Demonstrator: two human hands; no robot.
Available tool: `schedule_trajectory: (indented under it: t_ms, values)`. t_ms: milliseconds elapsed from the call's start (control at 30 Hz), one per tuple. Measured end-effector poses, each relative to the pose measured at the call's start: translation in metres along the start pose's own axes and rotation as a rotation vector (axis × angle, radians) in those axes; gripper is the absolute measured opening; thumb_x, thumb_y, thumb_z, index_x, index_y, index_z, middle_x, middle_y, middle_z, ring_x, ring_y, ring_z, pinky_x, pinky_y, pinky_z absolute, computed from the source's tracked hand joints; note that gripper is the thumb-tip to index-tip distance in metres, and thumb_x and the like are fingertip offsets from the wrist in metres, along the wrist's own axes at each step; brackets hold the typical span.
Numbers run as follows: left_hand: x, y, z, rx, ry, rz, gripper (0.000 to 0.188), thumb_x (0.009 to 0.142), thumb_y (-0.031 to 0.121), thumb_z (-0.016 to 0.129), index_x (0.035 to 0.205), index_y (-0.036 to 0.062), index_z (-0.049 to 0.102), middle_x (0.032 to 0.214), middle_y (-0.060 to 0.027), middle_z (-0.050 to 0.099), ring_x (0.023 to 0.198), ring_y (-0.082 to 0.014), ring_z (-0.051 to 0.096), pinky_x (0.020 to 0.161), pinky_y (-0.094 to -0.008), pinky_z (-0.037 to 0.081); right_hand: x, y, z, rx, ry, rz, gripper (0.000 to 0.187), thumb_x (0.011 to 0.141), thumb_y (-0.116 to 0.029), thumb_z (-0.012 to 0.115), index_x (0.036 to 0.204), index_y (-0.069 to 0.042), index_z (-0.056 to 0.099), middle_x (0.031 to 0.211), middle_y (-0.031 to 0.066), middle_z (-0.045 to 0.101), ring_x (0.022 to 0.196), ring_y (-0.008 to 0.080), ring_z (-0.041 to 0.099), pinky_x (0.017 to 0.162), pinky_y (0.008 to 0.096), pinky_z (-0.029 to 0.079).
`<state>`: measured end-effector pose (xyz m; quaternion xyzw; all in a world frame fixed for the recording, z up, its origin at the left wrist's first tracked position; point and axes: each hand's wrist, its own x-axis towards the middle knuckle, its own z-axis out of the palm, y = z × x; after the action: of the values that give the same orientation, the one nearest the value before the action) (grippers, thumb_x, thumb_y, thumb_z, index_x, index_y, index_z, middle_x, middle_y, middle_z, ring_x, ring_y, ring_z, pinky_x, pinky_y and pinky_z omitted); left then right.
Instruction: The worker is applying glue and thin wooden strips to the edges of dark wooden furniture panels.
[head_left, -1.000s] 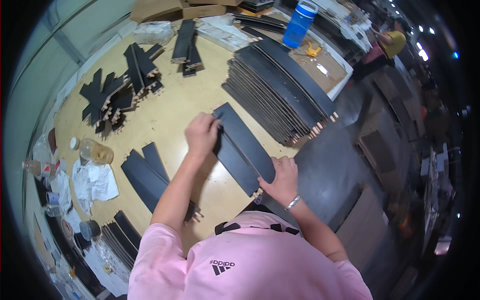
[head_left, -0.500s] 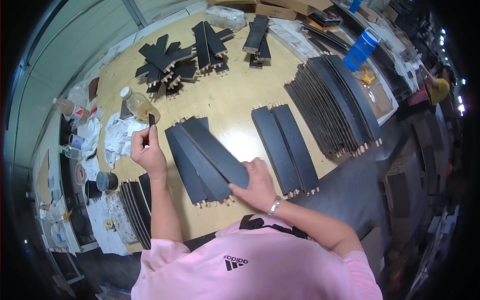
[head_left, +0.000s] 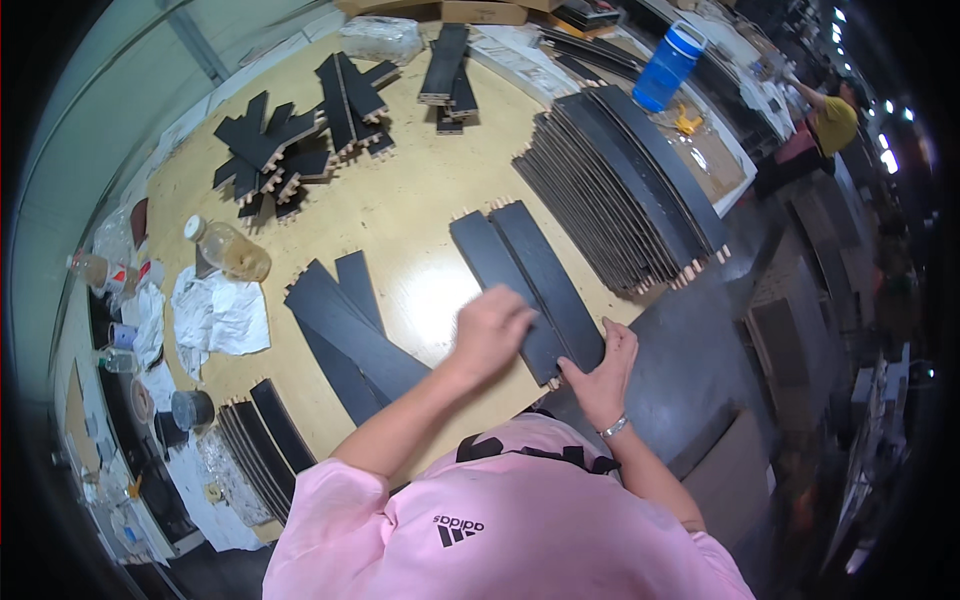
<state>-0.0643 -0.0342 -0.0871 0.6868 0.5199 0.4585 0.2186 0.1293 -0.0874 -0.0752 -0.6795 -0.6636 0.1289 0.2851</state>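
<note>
Two dark boards with wooden dowels at their ends lie side by side on the table in front of me. My left hand (head_left: 492,332) is curled over the left dark board (head_left: 482,245); whatever its fingers hold is hidden. My right hand (head_left: 603,380) grips the near end of the right dark board (head_left: 545,265), thumb on one side and fingers on the other. Left of these, several crossed dark boards (head_left: 335,325) lie partly under my left forearm.
A long row of dark boards (head_left: 610,190) stands at right, near a blue bottle (head_left: 668,68). Loose dark pieces (head_left: 265,150) are heaped at the far left. A bottle of yellowish liquid (head_left: 230,250) lies by white cloth (head_left: 225,310). Another person (head_left: 832,120) works at far right.
My left hand, earlier raised with a small black strip, has come right and down to the paired boards. My right hand has left the crossed boards for the right board's near end.
</note>
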Motion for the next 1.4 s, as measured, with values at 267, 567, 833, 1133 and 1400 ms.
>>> schedule_trajectory:
  t_ms: [267,567,833,1133,1400]
  values:
    - [0.048,-0.038,0.069,0.353,-0.158,0.263,0.015,0.064,0.005,0.064,0.079,0.0088,0.063,0.084,-0.0115,0.064,0.080,-0.0326,0.063,0.069,-0.0442,0.051,-0.026,0.045,0.022,0.357,0.021,0.252,0.062,0.060,-0.010,0.084,0.117,-0.004,0.060,0.111,0.0145,0.056,0.109,0.0333,0.051,0.096,0.0404,0.042]
    - [0.077,-0.045,0.065,0.468,0.020,0.213,0.003,0.070,0.007,0.061,0.073,0.0077,0.061,0.076,-0.0132,0.059,0.074,-0.0334,0.060,0.061,-0.0452,0.048,-0.047,0.065,0.016,0.638,-0.021,0.339,0.085,0.061,-0.004,0.082,0.138,-0.007,0.045,0.122,0.0154,0.055,0.115,0.0293,0.054,0.096,0.0387,0.046]
    - [-0.021,0.046,0.107,0.056,-0.310,0.342,0.007,0.067,0.013,0.067,0.072,0.0105,0.064,0.073,-0.0096,0.061,0.067,-0.0283,0.061,0.058,-0.0429,0.049,-0.091,0.121,-0.001,0.505,-0.031,0.639,0.068,0.068,0.002,0.074,0.132,-0.005,0.051,0.120,0.0118,0.056,0.107,0.0225,0.057,0.088,0.0342,0.050]
    - [0.039,-0.051,0.042,0.148,-0.131,0.050,0.016,0.082,0.009,0.069,0.072,0.0004,0.060,0.067,-0.0149,0.052,0.066,-0.0331,0.052,0.062,-0.0423,0.043,-0.014,0.036,0.005,0.180,-0.040,0.087,0.060,0.061,-0.025,0.082,0.111,-0.001,0.058,0.115,0.0187,0.054,0.107,0.0366,0.050,0.094,0.0442,0.044]
    - [0.039,-0.070,0.055,-0.051,-0.088,0.076,0.021,0.088,0.016,0.070,0.080,-0.0018,0.062,0.073,-0.0102,0.060,0.066,-0.0234,0.056,0.063,-0.0365,0.049,-0.019,0.032,0.011,0.216,0.130,0.010,0.057,0.067,-0.019,0.074,0.115,0.005,0.056,0.106,0.0160,0.049,0.103,0.0312,0.049,0.088,0.0390,0.045]
